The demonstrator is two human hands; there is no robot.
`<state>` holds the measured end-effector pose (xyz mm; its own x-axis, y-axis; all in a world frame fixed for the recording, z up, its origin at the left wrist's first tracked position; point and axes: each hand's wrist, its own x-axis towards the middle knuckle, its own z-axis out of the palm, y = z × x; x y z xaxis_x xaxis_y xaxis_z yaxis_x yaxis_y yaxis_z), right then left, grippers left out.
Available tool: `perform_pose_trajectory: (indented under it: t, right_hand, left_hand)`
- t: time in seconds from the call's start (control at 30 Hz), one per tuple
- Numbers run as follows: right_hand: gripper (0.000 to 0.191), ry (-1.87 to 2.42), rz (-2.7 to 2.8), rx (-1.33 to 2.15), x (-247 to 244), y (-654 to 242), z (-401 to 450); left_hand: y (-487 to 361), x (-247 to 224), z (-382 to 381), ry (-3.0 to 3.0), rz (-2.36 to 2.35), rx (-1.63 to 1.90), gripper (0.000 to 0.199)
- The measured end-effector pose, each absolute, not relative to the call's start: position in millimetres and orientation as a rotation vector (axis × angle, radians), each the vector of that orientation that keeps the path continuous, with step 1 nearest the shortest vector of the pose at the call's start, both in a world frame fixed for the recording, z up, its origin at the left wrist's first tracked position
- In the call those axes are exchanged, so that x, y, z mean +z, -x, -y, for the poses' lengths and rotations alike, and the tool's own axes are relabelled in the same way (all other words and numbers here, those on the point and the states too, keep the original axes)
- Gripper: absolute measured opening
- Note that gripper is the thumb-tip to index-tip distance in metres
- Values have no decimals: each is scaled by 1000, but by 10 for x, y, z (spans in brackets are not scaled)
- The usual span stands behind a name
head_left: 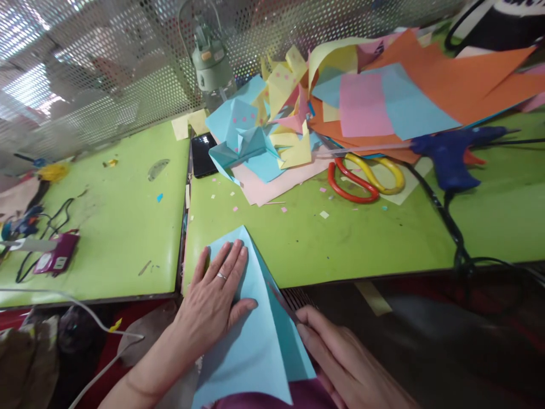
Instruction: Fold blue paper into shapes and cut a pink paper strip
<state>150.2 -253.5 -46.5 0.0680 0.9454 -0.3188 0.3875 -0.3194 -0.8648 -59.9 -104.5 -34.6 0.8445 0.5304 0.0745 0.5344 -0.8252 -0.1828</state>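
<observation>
A folded sheet of light blue paper (251,346) lies partly on the green table's front edge and reaches down toward my lap. My left hand (217,289) rests flat on its upper layer, fingers stretched and thumb out to the side. At the paper's right side, my right hand (340,352) is closed around a thin, dark, blade-like tool (283,298). The tool is blurred and runs between the paper's two layers along the fold; its exact kind cannot be made out. My right fingers partly hide its near end.
Yellow-and-red-handled scissors (366,179), a blue glue gun (447,156) and its cable lie to the right. Behind are folded paper shapes (255,130), coloured sheets (370,105), a black phone (203,154) and a bottle (210,68). A purple plug block (57,253) sits left.
</observation>
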Motion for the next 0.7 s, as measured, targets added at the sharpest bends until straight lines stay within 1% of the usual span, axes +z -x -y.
perform_pose_trajectory:
  t: [0.13,0.3,0.43,0.63,0.7]
  right_hand:
    - [50,1784,1269,1246,-373,-1492,2493]
    - [46,1817,1242,1231,-340,-1506,2401]
    - [41,1788,1301,1349,-358,-1533,2254]
    - [35,1763,1358,1382,-285,-1504,2225]
    - [36,1768,1409,1381,-305,-1502,2252]
  left_hand:
    - [600,-339,1047,2831,821,-32,75]
    - [591,-348,1051,2830,826,-41,75]
    - [593,-342,1047,2831,826,-41,75]
    - [633,-220,1112,2869,784,2,76]
    - [636,-199,1140,2874,796,-10,76]
